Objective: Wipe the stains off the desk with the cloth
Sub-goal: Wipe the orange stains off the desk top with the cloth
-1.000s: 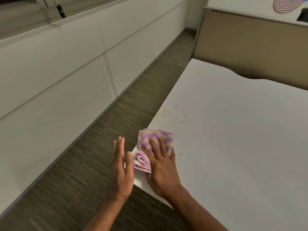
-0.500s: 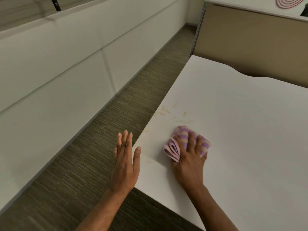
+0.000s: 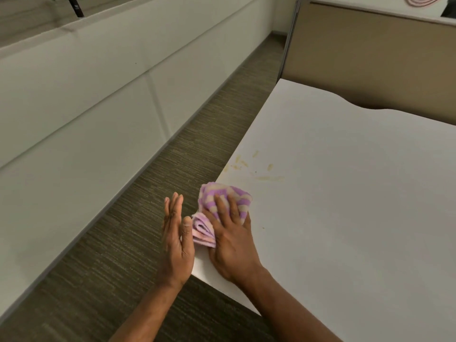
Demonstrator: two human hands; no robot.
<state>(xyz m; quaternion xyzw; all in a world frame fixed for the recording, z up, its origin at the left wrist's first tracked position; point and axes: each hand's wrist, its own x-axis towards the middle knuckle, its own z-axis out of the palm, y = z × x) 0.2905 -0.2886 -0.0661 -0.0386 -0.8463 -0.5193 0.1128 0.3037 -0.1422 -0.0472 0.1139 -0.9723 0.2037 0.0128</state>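
A folded purple and cream striped cloth [image 3: 229, 196] lies at the left edge of the white desk [image 3: 345, 206], partly overhanging it. My right hand [image 3: 232, 240] presses flat on the cloth, fingers spread over it. My left hand [image 3: 176, 238] is held open and upright just off the desk's left edge, palm toward the cloth, thumb close to the overhanging folds. Several yellowish stains [image 3: 256, 166] streak the desk beyond the cloth, near the left edge. A tiny dark speck [image 3: 263, 227] sits right of my right hand.
A beige partition panel [image 3: 370, 58] stands along the desk's far side. Left of the desk runs a strip of grey-brown carpet [image 3: 148, 206], bounded by a white panelled wall [image 3: 74, 107]. The desk's near corner ends below my right wrist.
My right hand has slid the cloth back left from further in on the desk to the left edge. My left hand has turned upright beside the edge.
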